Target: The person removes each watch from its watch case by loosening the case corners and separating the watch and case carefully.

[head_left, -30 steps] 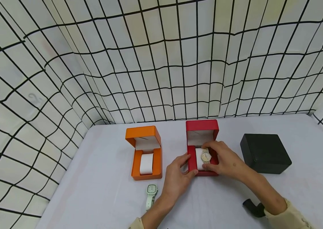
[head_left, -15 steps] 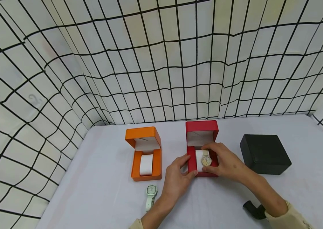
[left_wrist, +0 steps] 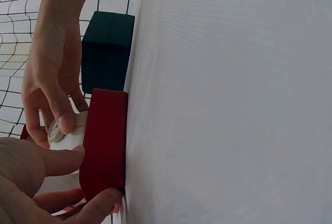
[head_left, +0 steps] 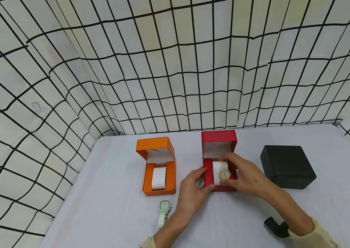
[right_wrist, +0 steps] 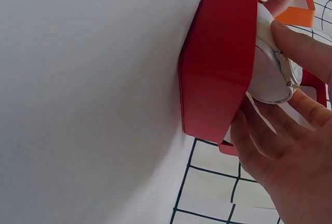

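Note:
A red watch box (head_left: 219, 136) stands with its lid up in the middle of the head view, a white cushion (head_left: 216, 173) in it. Around the cushion lies a wristwatch (head_left: 224, 174) with a cream strap and round dial. My right hand (head_left: 249, 176) pinches the watch between thumb and fingers. In the right wrist view its thumb presses the strap (right_wrist: 265, 29), while other fingers reach behind the cushion. With thumb and fingers, my left hand (head_left: 191, 193) grips the left front of the red box. The left wrist view shows that thumb on the box's front wall (left_wrist: 106, 141).
Left of the red box stands an orange watch box (head_left: 170, 177) with lid up and a bare white cushion. A mint-green wristwatch (head_left: 164, 208) lies near my left forearm. At right are a closed black box (head_left: 289, 167) and a black curved object (head_left: 275, 227), partly behind my right arm.
The watch dial has turned slightly down toward the front of the cushion, with my right thumb and fingers on it. My left hand and the boxes have stayed in place.

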A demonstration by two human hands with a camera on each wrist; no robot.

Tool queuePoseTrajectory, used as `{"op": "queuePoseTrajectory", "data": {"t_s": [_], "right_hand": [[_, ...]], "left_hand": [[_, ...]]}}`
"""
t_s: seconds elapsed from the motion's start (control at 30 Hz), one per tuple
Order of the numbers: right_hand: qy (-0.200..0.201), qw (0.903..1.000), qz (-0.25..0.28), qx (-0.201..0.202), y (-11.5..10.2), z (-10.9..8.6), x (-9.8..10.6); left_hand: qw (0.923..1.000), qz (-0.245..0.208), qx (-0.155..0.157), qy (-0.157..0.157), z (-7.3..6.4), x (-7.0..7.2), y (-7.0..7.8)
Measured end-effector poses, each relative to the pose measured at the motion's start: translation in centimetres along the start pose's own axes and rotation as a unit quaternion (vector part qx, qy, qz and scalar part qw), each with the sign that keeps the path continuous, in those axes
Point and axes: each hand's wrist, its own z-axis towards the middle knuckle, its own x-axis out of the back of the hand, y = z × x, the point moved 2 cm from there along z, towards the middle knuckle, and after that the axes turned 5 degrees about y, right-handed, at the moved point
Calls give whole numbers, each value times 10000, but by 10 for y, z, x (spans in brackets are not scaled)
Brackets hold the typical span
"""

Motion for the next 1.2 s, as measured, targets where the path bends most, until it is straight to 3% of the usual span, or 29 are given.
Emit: {"op": "queuePoseTrajectory", "data": {"t_s": [0.37, 0.63, 1.2], "right_hand": [[56, 9999, -1, 119, 0, 1, 2], [89, 9999, -15, 121, 0, 0, 2], [-30, 9999, 12, 139, -1, 1, 3]], "left_hand": [[9998, -30, 174, -81, 0, 0, 3], [10000, 10, 76, -48, 0, 0, 2], [9997, 36, 213, -77, -1, 0, 1]]}}
